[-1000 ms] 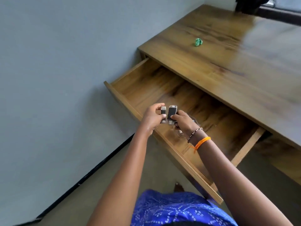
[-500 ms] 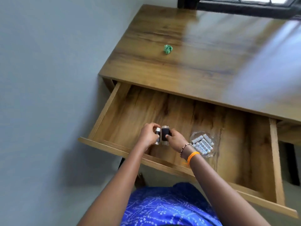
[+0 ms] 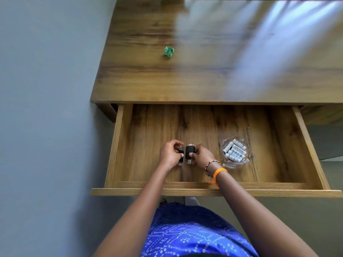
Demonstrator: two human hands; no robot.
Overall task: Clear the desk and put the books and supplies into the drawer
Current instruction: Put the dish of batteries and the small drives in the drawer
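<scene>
Since the earlier frame both hands had stayed together over the drawer floor, each keeping its small black item, while the view had swung to face the drawer square-on. The left hand (image 3: 169,155) had its fingers curled round a small black item with a metal end (image 3: 181,156); what it was could not be told, possibly a clip or a flash drive. The right hand (image 3: 201,156) pinched a second, slightly larger black item (image 3: 189,153) of the same kind, and the two pieces stood just beside each other at centre frame. Both hovered low over the wooden drawer (image 3: 118,145), which was pulled fully out below the surface (image 3: 139,80). Right of the right hand, inside the drawer, sat a clear glass dish (image 3: 246,160) holding several white batteries (image 3: 235,151). A crumpled green scrap (image 3: 168,52) lay alone on the surface in the upper left of the frame. The right wrist wore a beaded bracelet (image 3: 210,165) and an orange band (image 3: 219,172). Blue patterned clothing (image 3: 194,234) filled the bottom centre.
</scene>
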